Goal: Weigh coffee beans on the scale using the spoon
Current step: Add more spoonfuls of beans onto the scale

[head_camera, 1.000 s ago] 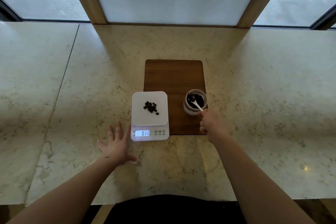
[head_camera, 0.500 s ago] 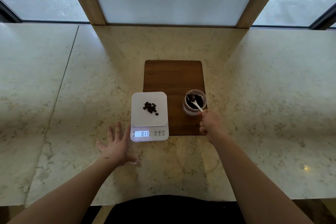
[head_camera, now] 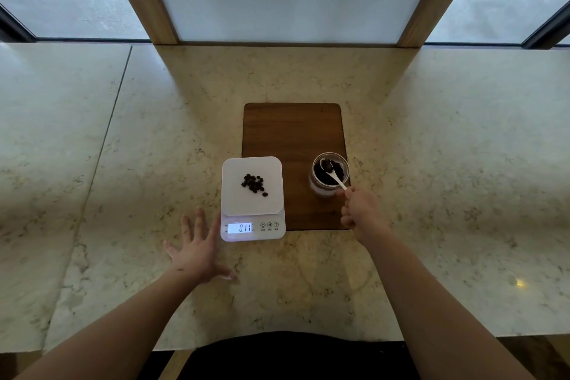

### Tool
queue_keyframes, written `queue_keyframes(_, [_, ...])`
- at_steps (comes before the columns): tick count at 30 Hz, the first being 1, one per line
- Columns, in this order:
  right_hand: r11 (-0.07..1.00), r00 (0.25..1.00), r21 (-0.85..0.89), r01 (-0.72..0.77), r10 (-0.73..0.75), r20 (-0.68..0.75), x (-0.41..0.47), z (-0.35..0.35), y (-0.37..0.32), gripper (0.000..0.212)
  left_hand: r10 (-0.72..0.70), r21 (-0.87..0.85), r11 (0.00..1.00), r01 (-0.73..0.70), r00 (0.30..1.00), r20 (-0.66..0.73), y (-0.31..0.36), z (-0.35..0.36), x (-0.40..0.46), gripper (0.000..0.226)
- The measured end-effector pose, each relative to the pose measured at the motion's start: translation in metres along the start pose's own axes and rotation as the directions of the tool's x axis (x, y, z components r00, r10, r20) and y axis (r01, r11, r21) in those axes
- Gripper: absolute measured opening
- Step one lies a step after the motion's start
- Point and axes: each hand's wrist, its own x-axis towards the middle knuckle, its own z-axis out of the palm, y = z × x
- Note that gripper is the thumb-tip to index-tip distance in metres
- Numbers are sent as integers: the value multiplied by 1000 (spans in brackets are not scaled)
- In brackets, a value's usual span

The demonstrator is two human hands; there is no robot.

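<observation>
So the marble counter [head_camera: 431,163] is mostly bare, with a wooden board [head_camera: 293,133] laid at 12 o'clock. The scale [head_camera: 252,197], overlapping the board's left edge, is already loaded with a small pile of coffee beans [head_camera: 253,183] and 0.11 is shown, so probably more scoops are needed. At 3 o'clock from the scale, the jar [head_camera: 329,174] is being dipped into with the spoon [head_camera: 333,174], pinched by the right hand [head_camera: 359,210]. The left hand [head_camera: 197,251] is laid flat and splayed, nothing held, at 7 o'clock from the scale.
</observation>
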Motion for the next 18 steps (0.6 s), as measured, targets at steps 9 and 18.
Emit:
queue_keyframes(9, [1000, 999, 5, 25, -25, -23, 0, -2, -1, 33, -4, -6, 1000, 4, 1000, 17, 0, -1, 0, 159])
queue_keyframes(18, [999, 999, 8, 33, -33, -11, -5, -2, -3, 31, -11, 18, 1000, 10, 1000, 11, 3, -3, -3, 159])
